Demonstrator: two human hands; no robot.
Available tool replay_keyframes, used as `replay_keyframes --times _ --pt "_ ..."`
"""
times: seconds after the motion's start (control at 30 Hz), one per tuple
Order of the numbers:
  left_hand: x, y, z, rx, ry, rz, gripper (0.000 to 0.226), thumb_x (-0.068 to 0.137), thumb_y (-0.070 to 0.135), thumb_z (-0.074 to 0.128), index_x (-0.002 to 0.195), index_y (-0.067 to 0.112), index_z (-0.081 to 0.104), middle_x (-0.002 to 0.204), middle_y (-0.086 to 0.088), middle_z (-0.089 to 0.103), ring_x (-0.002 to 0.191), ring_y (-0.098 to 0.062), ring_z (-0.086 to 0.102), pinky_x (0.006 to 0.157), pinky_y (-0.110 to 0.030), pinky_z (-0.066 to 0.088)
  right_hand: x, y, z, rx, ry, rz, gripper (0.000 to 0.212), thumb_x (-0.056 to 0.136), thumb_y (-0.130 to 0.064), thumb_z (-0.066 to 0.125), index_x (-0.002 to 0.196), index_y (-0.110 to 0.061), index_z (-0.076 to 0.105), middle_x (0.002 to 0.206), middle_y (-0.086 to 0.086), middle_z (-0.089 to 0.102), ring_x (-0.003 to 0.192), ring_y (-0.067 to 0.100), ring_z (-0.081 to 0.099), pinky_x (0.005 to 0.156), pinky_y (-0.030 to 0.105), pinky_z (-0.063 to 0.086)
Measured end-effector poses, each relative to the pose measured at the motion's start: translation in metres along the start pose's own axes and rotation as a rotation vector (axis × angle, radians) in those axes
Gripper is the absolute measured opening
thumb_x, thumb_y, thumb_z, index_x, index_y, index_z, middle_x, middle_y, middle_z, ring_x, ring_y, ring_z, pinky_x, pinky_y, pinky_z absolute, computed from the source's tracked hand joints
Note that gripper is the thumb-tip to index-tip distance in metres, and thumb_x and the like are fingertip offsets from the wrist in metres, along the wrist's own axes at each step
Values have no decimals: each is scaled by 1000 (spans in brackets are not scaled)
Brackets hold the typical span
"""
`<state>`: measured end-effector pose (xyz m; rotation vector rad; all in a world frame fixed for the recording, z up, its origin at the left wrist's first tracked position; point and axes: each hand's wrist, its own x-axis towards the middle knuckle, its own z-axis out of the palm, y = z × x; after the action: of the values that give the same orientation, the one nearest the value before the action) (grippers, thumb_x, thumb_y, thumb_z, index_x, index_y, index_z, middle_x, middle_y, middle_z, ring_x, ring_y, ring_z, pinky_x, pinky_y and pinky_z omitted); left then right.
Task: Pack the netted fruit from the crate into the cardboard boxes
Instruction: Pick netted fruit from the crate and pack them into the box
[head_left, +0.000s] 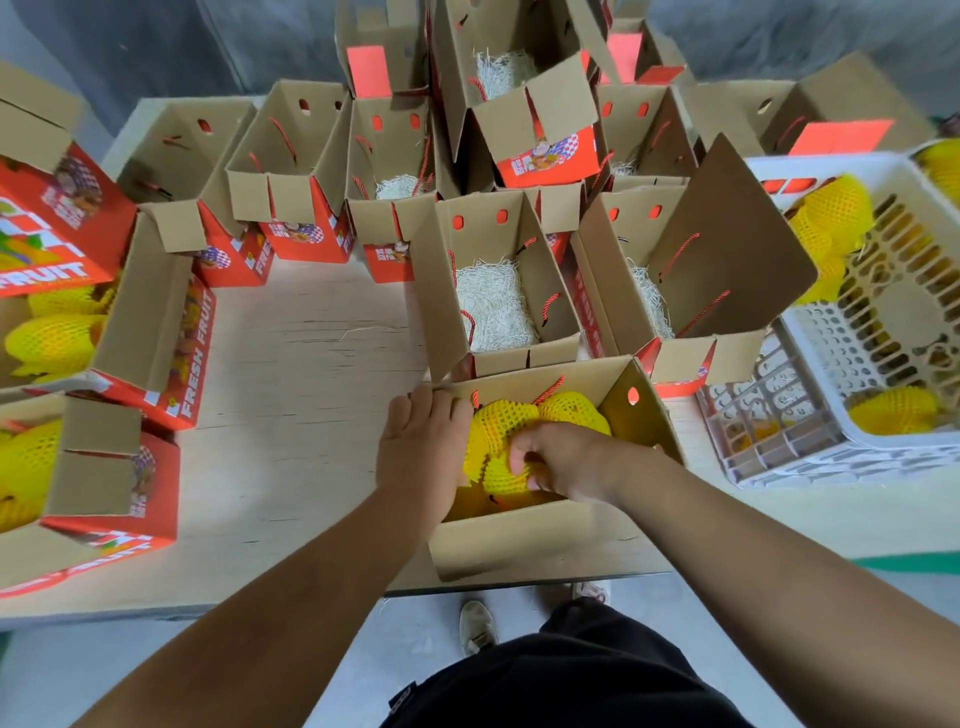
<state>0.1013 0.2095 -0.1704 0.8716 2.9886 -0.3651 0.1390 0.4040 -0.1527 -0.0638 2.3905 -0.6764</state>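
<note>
The right hand (558, 457) is curling its grip around a yellow netted fruit (501, 441) inside the near cardboard box (524, 540) on the tabletop (311, 374), while the left hand (421, 441), fingers straight, is resting on the box's left wall, and the white crate (841, 364) is standing at the right.

Two bare forearms, both extended forward and converging near centre. Left hand (421, 441): palm down, fingers straight and together, laid flat along a box edge; grip slack, holding nothing. Right hand (558, 460): wrist bent inward toward the left, knuckles up, fingers curled down and pressed into netted fruit; grip closed on it. Hands near each other, apart.
</note>
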Motion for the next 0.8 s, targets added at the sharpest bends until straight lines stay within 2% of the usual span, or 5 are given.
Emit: replay_keyframes --times 0.17,0.37,0.47,0.63,0.8 --pt "2 -8 -4 -126 -73 25 85 72 66 78 139 30 41 130 -1 46 117 -26 44 92 -40 31 -5 -8 -5 -143 -10 1 45 89 6 59 120 -27 58 123 2 53 101 23 57 82 31 49" --pt "1 6 -45 -644 82 -78 21 105 40 49 122 38 61 119 10 63 111 -19 56 97 -44 40 -45 32 -5 276 434 -71 28 96 -7 58 116 -26 65 107 -4 70 98 15 65 86 28 49" --pt "18 55 -73 -961 127 3 21 107 36 51 122 29 64 113 11 67 102 -7 61 94 -39 51 -59 52 -32 423 629 -198 24 97 -5 58 110 -22 67 99 -8 70 91 8 65 81 24 50" --pt "77 167 -111 -1121 147 130 17 107 38 51 117 32 62 109 17 68 98 2 63 81 -19 50 -98 115 -73 523 874 -215 23 97 -4 56 111 -18 66 99 -5 70 91 11 67 79 24 51" --pt "159 295 -143 -1131 114 331 24 102 22 47 116 20 66 111 0 69 102 -17 64 87 -35 49 -145 236 -119 482 1035 -45 29 94 -7 52 114 -25 64 98 -10 68 85 5 63 72 17 46"
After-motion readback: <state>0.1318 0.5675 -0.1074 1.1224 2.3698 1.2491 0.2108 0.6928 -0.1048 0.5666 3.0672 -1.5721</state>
